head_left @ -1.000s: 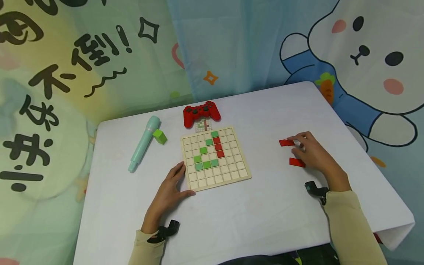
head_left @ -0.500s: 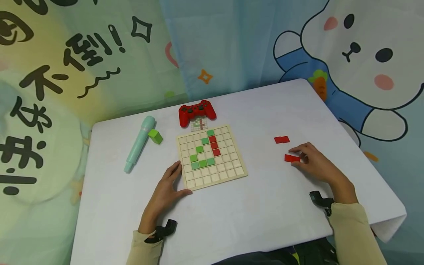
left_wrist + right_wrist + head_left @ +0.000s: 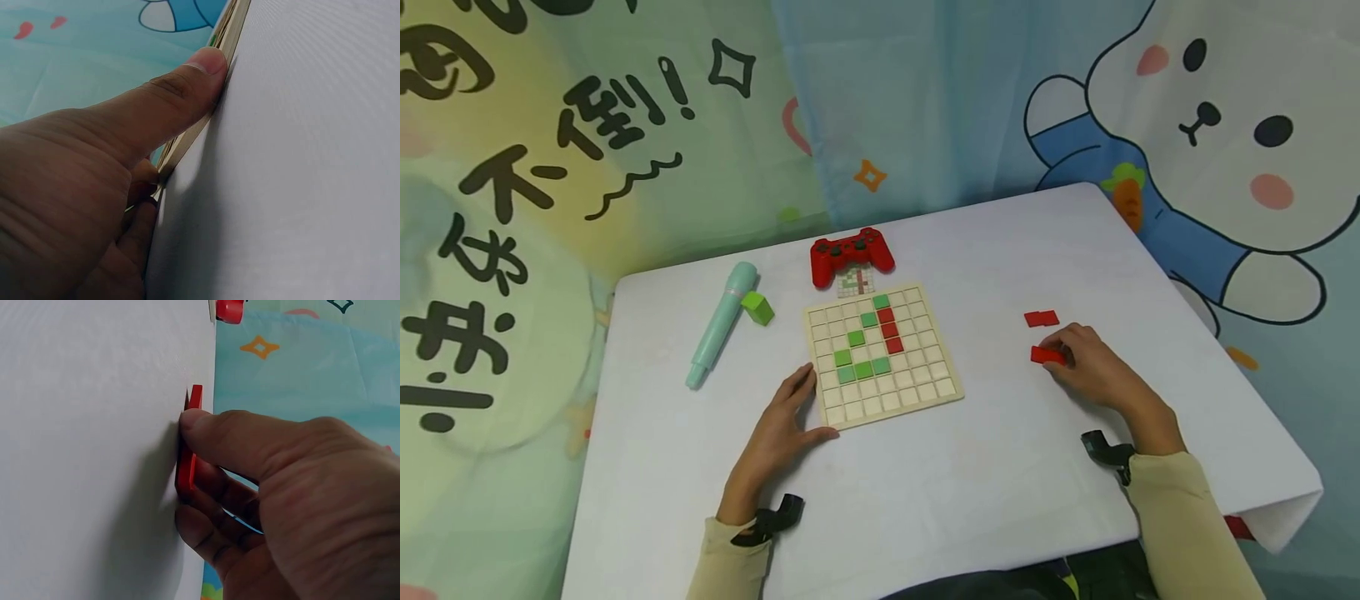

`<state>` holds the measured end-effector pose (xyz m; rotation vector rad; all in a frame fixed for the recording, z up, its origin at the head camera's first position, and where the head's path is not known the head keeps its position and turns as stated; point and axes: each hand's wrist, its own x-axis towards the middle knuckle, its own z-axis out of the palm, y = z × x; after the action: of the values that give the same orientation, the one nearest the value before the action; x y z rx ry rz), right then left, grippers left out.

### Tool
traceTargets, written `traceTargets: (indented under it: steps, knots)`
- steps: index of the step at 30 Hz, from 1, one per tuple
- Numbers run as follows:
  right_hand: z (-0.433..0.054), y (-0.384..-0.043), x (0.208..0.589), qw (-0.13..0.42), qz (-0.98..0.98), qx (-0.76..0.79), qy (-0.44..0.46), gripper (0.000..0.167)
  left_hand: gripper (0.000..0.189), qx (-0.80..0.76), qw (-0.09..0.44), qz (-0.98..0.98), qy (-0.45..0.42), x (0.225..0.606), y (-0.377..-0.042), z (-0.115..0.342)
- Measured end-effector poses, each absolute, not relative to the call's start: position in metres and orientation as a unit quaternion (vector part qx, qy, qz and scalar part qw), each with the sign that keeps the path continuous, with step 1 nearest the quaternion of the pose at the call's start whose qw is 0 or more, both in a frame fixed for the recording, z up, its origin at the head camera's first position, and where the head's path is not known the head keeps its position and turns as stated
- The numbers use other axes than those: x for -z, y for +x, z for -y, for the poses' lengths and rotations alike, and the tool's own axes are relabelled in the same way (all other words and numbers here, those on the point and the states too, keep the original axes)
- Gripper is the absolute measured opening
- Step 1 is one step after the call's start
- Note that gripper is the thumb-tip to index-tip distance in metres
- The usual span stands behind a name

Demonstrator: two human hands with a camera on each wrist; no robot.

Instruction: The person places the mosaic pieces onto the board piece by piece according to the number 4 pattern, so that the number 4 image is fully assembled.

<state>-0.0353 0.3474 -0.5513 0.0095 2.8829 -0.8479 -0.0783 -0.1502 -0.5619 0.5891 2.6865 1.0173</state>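
A pale wooden grid board [image 3: 917, 397] lies mid-table, with green tiles [image 3: 863, 369] in a bent line and a short column of red tiles [image 3: 889, 329] set in it. My left hand [image 3: 780, 437] rests at its near-left corner, fingers along the left edge and thumb along the front edge. In the left wrist view the thumb [image 3: 181, 87] touches the board's side. Further right, my right hand [image 3: 1097, 367] pinches a flat red tile [image 3: 1045, 356] between thumb and fingers, close to the tabletop. The right wrist view shows this red tile [image 3: 189, 469] edge-on, partly covered by the thumb.
Two loose red tiles [image 3: 1042, 318] lie side by side beyond my right hand. A red game controller [image 3: 852, 253] stands behind the board, over a small patterned card [image 3: 855, 281]. At the left are a mint-green microphone-shaped object [image 3: 722, 327] and a green cube [image 3: 757, 308].
My right hand has left the far pair of red tiles, come down to the nearer red tile, taken hold of it and moved it slightly left. The left hand stays at the board.
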Motion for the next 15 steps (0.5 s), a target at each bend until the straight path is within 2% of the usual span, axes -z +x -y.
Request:
traceTargets:
  steps: [9, 15]
  knots:
    - [-0.3536, -0.0352, 0.5522, 0.08, -0.956, 0.282, 0.013, 0.048, 0.11, -0.343, 0.096, -0.912, 0.203, 0.5639, -0.079, 0.1497]
    - [-0.3565, -0.0344, 0.5534, 0.067, -0.957, 0.281, -0.001, 0.045, 0.109, -0.348, 0.097, -0.911, 0.199, 0.5635, -0.0793, 0.1497]
